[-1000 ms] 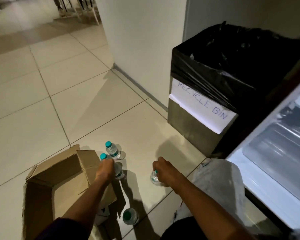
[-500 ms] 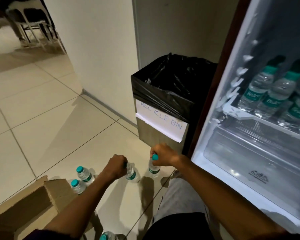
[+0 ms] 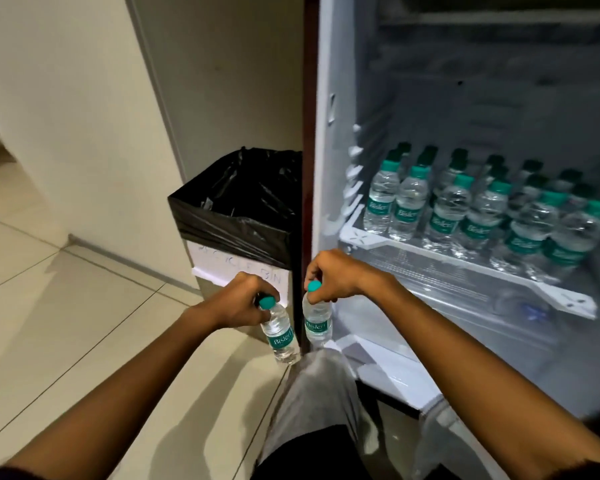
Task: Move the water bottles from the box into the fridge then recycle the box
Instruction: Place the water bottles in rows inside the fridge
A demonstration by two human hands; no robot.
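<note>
left of the fridge (image 3: 329,109), in front of the recycle bin (image 3: 236,216), the left hand (image 3: 238,299) pinches a water bottle (image 3: 280,336) by its neck, so it hangs tilted. just beside it, at the fridge's edge, the right hand (image 3: 336,277) grips a second bottle (image 3: 317,322) near its cap. neck-only holds could let either one swing or slip. inside the fridge, the shelf (image 3: 465,259) is crowded with stored bottles (image 3: 482,209); pushing more in may topple the front row.

bin label (image 3: 243,275) partly hidden by left hand (image 3: 236,299).
</note>
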